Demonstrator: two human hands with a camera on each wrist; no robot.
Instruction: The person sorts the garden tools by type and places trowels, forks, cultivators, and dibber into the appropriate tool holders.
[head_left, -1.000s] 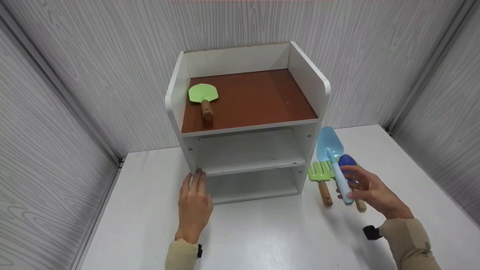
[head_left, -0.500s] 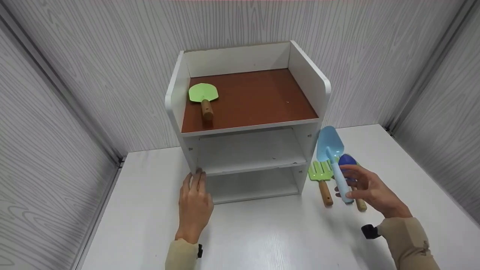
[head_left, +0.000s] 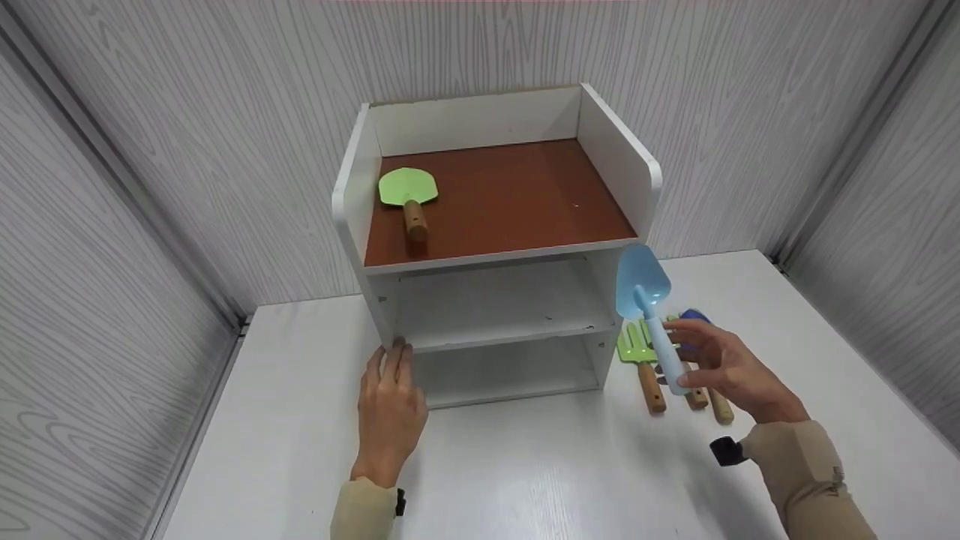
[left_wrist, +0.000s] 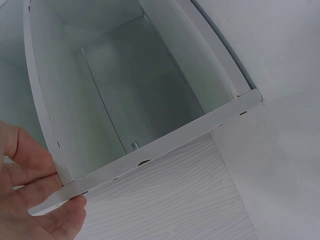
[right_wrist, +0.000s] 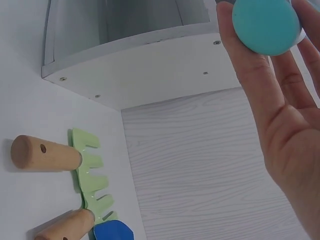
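Note:
My right hand holds a light blue trowel by its pale handle, blade up and away from me, raised beside the shelf's right side. The round turquoise handle end sits between thumb and fingers in the right wrist view. My left hand is at the left front edge of the white shelf unit. Its fingers straddle the side panel's edge in the left wrist view, pinching it where a shelf board meets it. A green shovel with a wooden handle lies on the brown top board.
On the white table, right of the unit, lie a green hand fork, another wooden-handled green tool partly hidden, and a blue-headed tool. Grey wood-grain walls stand behind and at both sides.
My right hand has lifted the light blue trowel and moved it left, toward the shelf unit, uncovering more of the tools beneath. The left hand stays in place.

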